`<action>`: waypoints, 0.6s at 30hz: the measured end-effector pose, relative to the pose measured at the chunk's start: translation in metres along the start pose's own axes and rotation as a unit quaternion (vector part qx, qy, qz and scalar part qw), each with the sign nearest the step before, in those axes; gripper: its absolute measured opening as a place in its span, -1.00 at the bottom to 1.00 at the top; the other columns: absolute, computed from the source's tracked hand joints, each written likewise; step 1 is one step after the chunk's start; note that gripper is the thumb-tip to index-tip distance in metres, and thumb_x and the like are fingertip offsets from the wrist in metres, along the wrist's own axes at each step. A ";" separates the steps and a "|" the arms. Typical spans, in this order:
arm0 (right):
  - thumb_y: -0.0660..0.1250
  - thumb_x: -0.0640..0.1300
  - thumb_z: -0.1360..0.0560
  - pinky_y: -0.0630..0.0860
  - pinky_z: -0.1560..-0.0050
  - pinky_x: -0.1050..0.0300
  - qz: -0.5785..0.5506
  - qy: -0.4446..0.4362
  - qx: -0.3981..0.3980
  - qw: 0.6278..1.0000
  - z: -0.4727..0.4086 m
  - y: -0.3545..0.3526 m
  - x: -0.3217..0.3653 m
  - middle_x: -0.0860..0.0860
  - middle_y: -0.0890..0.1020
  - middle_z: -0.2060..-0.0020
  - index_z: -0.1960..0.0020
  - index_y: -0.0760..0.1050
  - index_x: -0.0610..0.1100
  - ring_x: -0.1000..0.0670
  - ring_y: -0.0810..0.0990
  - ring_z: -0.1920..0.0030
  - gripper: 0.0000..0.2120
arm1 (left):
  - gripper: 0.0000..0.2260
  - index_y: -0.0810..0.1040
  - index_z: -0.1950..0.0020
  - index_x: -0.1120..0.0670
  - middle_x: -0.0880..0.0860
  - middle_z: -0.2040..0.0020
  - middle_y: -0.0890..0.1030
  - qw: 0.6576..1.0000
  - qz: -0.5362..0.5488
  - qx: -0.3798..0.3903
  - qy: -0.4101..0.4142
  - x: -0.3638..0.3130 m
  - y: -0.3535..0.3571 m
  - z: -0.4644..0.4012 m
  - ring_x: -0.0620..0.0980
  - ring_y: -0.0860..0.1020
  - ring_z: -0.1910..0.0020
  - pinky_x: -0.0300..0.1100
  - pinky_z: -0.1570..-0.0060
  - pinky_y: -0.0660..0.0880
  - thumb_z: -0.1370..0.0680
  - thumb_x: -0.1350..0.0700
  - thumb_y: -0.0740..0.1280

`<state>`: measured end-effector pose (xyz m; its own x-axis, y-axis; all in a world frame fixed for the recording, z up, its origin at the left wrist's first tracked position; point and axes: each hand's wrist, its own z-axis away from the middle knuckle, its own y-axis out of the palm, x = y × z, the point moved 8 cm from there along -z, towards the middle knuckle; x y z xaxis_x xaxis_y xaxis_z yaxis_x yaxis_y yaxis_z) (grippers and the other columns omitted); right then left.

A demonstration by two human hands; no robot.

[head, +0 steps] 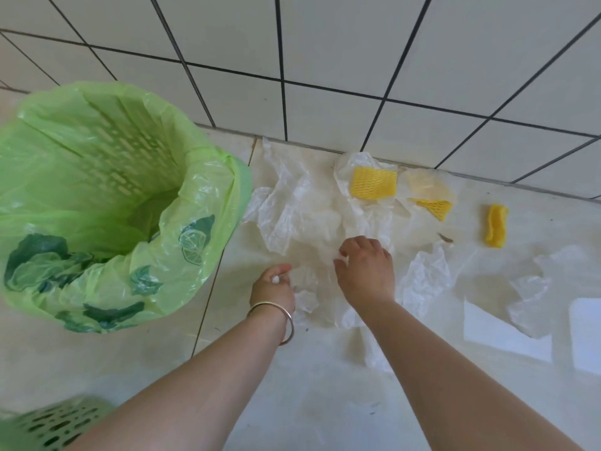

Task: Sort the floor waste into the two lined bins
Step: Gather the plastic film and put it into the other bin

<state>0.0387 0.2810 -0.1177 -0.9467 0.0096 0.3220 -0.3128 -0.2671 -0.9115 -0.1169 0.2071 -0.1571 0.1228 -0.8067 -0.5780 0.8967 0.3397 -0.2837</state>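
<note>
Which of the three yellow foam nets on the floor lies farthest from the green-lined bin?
The rolled yellow net lying alone on bare floor at the far right. The flat net and the half-covered net lie among clear plastic, closer to the green-lined bin.

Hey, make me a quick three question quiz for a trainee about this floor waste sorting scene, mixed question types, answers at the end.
1. True or false: the green-lined bin already holds a pile of waste.
2. Multiple choice: the yellow foam nets lie (A) near the wall, (B) inside the bin, (C) in the left hand.
3. Fill in: both the left hand and the right hand are on the clear ____ film.

Key: 1 false, it looks empty; 2 A; 3 plastic.
</note>
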 end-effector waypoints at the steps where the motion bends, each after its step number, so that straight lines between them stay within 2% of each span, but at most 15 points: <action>1: 0.21 -0.14 -0.55 0.36 -0.09 0.09 -0.034 0.018 -0.008 0.999 0.000 -0.006 -0.004 -0.04 0.57 -0.05 -0.09 0.48 -0.16 -0.09 0.47 -0.11 -0.83 | -0.78 0.57 0.03 -0.02 0.21 -0.12 0.61 1.000 -0.006 0.001 0.002 -0.002 0.001 0.001 0.21 0.54 0.20 -0.07 0.19 0.48 -0.57 0.24 0.17; 3: 0.18 -0.18 -0.56 0.35 0.17 0.09 -0.109 0.036 -0.019 0.993 0.002 -0.019 -0.010 -0.07 0.53 0.14 0.00 0.37 -0.19 -0.11 0.48 0.11 -0.92 | -0.78 0.59 -0.03 0.01 0.21 -0.14 0.61 1.000 -0.007 0.005 0.013 -0.007 0.003 0.003 0.25 0.58 -0.05 0.01 -0.02 0.52 -0.58 0.21 0.18; 4: 0.17 -0.21 -0.56 0.31 0.25 0.09 -0.138 0.038 -0.028 0.989 0.004 -0.026 -0.013 -0.07 0.48 0.23 0.05 0.30 -0.19 -0.11 0.46 0.20 -0.94 | -0.78 0.60 -0.09 0.05 0.21 -0.13 0.62 1.000 -0.005 0.011 0.016 -0.010 0.005 0.005 0.23 0.58 -0.09 0.00 -0.02 0.53 -0.59 0.20 0.17; 6: 0.16 -0.24 -0.54 0.25 0.37 0.06 -0.177 0.044 -0.054 0.982 0.006 -0.043 -0.018 -0.01 0.39 0.37 0.10 0.22 -0.16 -0.10 0.41 0.31 -0.89 | -0.75 0.56 -0.20 0.10 0.21 -0.08 0.62 0.999 0.008 0.025 0.023 -0.019 0.009 0.011 0.22 0.60 -0.02 -0.09 0.15 0.52 -0.60 0.19 0.16; 9: 0.23 -0.25 -0.52 0.33 0.41 0.11 -0.270 0.101 -0.096 0.953 0.012 -0.070 -0.027 0.04 0.35 0.42 0.14 0.23 -0.14 -0.04 0.36 0.37 -0.83 | -0.74 0.56 -0.20 0.07 0.20 -0.06 0.62 0.998 0.027 0.053 0.033 -0.030 0.018 0.020 0.22 0.60 0.01 -0.04 0.06 0.55 -0.59 0.16 0.17; 10: 0.23 -0.27 -0.50 0.40 0.41 0.14 -0.317 0.130 -0.116 0.932 0.016 -0.080 -0.031 0.03 0.37 0.40 0.17 0.24 -0.12 -0.02 0.40 0.36 -0.82 | -0.75 0.57 -0.18 0.04 0.18 0.03 0.63 0.996 0.037 0.070 0.033 -0.036 0.021 0.028 0.21 0.60 0.13 -0.10 0.16 0.55 -0.58 0.15 0.17; 12: 0.17 -0.33 -0.49 0.49 0.49 0.25 -0.420 0.176 -0.141 0.879 0.022 -0.095 -0.032 0.02 0.46 0.34 0.23 0.24 -0.09 0.01 0.59 0.31 -0.79 | -0.77 0.59 -0.12 -0.01 0.13 0.17 0.60 0.992 0.072 0.101 0.017 -0.045 0.025 0.039 0.02 0.48 0.45 -0.28 0.44 0.43 -0.57 0.14 0.18; 14: 0.11 -0.36 -0.50 0.47 0.53 0.33 -0.489 0.187 -0.131 0.842 0.025 -0.104 -0.022 -0.05 0.55 0.26 0.23 0.25 -0.10 -0.01 0.69 0.27 -0.79 | -0.80 0.58 -0.10 -0.03 0.11 0.16 0.60 0.983 0.121 0.138 -0.003 -0.055 0.032 0.049 -0.09 0.47 0.55 -0.31 0.45 0.40 -0.58 0.15 0.20; 16: 0.11 -0.38 -0.50 0.53 0.47 0.28 -0.541 0.174 -0.115 0.815 0.025 -0.111 -0.006 -0.09 0.56 0.24 0.20 0.29 -0.13 0.04 0.69 0.32 -0.81 | -0.81 0.57 -0.11 0.00 0.10 0.14 0.62 0.972 0.146 0.182 0.000 -0.069 0.037 0.062 -0.05 0.59 0.41 -0.19 0.28 0.51 -0.57 0.14 0.22; 18: 0.13 -0.39 -0.48 0.59 0.35 0.10 -0.567 0.158 -0.092 0.803 0.026 -0.115 0.014 -0.05 0.58 0.30 0.19 0.33 -0.15 0.05 0.66 0.38 -0.82 | -0.82 0.59 -0.06 0.00 0.12 0.06 0.65 0.964 0.159 0.211 0.004 -0.082 0.035 0.074 0.07 0.63 0.18 -0.10 0.13 0.54 -0.54 0.08 0.23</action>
<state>0.0634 0.2870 -0.0021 -0.0092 0.3976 0.9175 -0.9662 0.2328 -0.1106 -0.0645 0.2492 -0.0626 0.4185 -0.6904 -0.5901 0.9076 0.3410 0.2447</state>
